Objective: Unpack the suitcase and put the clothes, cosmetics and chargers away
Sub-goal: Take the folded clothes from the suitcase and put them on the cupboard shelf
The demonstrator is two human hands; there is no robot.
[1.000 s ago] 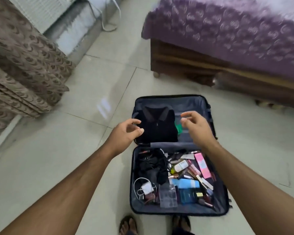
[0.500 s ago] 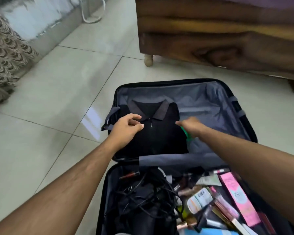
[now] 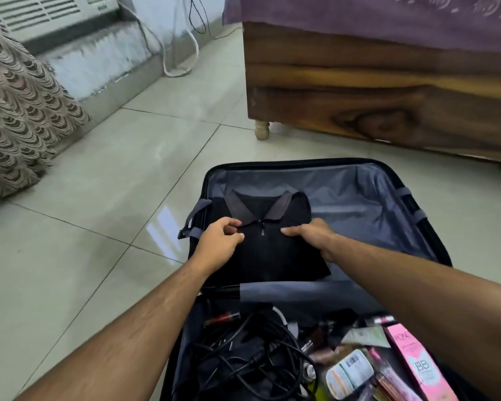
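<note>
Now both hands [image 3: 220, 240] [image 3: 310, 235] pinching folded black shirt [image 3: 269, 250], arms outstretched

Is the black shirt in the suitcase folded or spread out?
Folded. The black shirt lies as a compact rectangle, collar on top, in the far half of the suitcase.

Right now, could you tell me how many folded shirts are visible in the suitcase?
1: a black collared shirt in the suitcase's far half, under both hands; more may lie hidden beneath.

pale tiled floor [image 3: 104, 198], open suitcase [image 3: 434, 233] lying flat on it, wooden bed [image 3: 373, 94] standing behind, white cable [image 3: 174, 72] by the wall
</note>
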